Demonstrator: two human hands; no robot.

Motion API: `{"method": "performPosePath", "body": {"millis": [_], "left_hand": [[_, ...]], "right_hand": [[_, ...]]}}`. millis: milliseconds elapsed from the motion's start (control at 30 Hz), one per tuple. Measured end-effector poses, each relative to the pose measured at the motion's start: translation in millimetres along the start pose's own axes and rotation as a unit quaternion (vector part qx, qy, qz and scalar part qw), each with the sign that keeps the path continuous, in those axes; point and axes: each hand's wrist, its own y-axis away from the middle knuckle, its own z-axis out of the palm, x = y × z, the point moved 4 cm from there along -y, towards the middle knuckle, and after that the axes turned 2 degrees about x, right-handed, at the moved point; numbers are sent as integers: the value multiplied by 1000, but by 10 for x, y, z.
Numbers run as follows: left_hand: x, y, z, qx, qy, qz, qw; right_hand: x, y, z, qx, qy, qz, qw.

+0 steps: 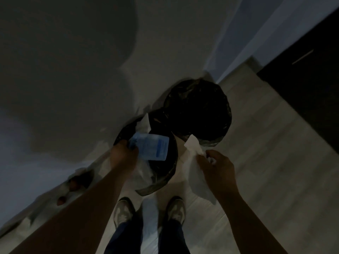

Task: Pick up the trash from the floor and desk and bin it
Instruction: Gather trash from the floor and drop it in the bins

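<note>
1. Dim, blurry shot looking straight down; person standing, both shoes [148,209] at 6 o'clock on a pale floor [266,162].
2. Two bins with black liners against the wall [73,70]: near bin [166,173] dead centre, far bin [198,110] at 1 o'clock from it, rims touching or nearly so.
3. Left hand [123,155] at the near bin's 9 o'clock rim, fingers clamped on a blue packet [154,147]. Packet hangs over the bin opening, tilted.
4. White paper [144,123] sticks up at the near bin's 12 o'clock rim; more pale plastic or paper [145,173] at its 7 o'clock side, under the left wrist. Can't tell if it is inside or draped on the rim.
5. Right hand [218,167] at 3 o'clock of the near bin, outside its rim, pinching a white tissue [193,145]. One end points up toward the far bin, the rest trails down past the wrist over the floor.
6. At 8 o'clock along the wall base: a few small reddish-brown round objects [74,184] on pale material. Too blurred to identify.
7. Dark cabinet [302,70] at 2 o'clock, well apart from the bins.
</note>
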Motion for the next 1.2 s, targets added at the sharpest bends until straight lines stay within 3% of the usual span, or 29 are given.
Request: {"method": "performPosePath", "body": {"millis": [167, 333, 567, 767, 867, 1033, 1200], "left_hand": [[-208, -333, 494, -17, 84, -32, 996], [-406, -382, 839, -146, 208, -96, 962], [-537, -366, 773, -195, 10, 16, 981], [-573, -322, 428, -104, 39, 101, 989], [-653, -256, 342, -124, 7, 128, 984], [-791, -123, 205, -128, -39, 152, 979], [-858, -6, 1, -144, -94, 180, 968]], "right_hand": [[328, -153, 255, 14, 0, 14, 1000], [466, -165, 463, 2, 22, 38, 999], [369, -197, 698, -30, 84, 29, 996], [152, -297, 1035, -75, 183, 4, 980], [-18, -368, 1245, -58, 267, -98, 957], [-35, -457, 1690, -265, 215, 17, 940], [-114, -358, 1719, -263, 297, -67, 915]]}}
